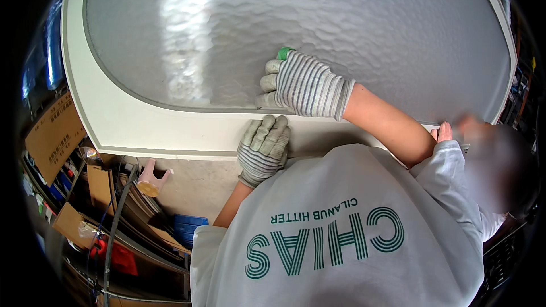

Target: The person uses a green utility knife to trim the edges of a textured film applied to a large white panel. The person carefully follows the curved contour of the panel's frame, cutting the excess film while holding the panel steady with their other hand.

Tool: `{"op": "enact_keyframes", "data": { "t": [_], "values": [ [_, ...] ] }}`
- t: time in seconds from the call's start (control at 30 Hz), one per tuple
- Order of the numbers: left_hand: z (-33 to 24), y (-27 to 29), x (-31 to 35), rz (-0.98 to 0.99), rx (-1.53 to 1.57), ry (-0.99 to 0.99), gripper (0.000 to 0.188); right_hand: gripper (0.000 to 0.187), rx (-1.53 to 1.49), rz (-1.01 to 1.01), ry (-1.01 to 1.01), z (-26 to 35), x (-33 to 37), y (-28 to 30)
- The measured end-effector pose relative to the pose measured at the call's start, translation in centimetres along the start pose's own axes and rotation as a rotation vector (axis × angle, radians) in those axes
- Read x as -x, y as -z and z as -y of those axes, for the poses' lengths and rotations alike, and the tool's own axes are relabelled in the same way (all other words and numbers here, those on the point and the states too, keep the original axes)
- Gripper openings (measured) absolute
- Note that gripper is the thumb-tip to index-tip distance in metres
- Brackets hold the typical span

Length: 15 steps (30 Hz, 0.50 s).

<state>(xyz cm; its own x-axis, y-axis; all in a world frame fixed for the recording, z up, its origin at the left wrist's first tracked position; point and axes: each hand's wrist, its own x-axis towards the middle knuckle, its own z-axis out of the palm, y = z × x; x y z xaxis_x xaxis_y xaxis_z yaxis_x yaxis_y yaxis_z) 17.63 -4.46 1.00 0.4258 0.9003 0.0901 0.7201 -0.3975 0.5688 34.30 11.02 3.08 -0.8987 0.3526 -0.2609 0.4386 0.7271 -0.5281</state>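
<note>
A large white-framed panel [114,131] with rounded inner corners lies in front of me, its middle filled with grey textured glass [364,45]. My left hand [264,145], in a grey striped work glove, rests on the near frame edge with its fingers stretched out. My right hand [304,82], gloved the same way, is on the glass just inside the frame. Its fingers are curled, and a green patch shows at the upper fingertip. Whatever those fingers may hold is hidden.
Another person's blurred head [495,170] is close on the right, with bare fingers [443,132] at the frame edge. At lower left stand a pink stool [153,179], cardboard sheets [102,190], a metal rail [116,222], a blue crate [189,228] and a red bag [119,257].
</note>
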Motion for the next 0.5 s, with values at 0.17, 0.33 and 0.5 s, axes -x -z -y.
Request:
{"op": "enact_keyframes", "data": {
  "t": [0.17,0.33,0.5],
  "values": [
    [-0.5,-0.1,-0.3,0.024,0.008,-0.025,0.021,0.026,-0.098,0.006,0.008,-1.4,3.2,-1.4],
    [-0.7,0.0,-0.8,0.042,0.028,-0.037,0.021,0.023,-0.202,0.031,-0.394,1.9,3.0,-0.6],
    [-0.5,-0.4,-0.5,0.05,0.031,-0.034,0.021,0.034,-0.245,-0.191,-0.633,3.7,3.4,-2.4]
  ]
}}
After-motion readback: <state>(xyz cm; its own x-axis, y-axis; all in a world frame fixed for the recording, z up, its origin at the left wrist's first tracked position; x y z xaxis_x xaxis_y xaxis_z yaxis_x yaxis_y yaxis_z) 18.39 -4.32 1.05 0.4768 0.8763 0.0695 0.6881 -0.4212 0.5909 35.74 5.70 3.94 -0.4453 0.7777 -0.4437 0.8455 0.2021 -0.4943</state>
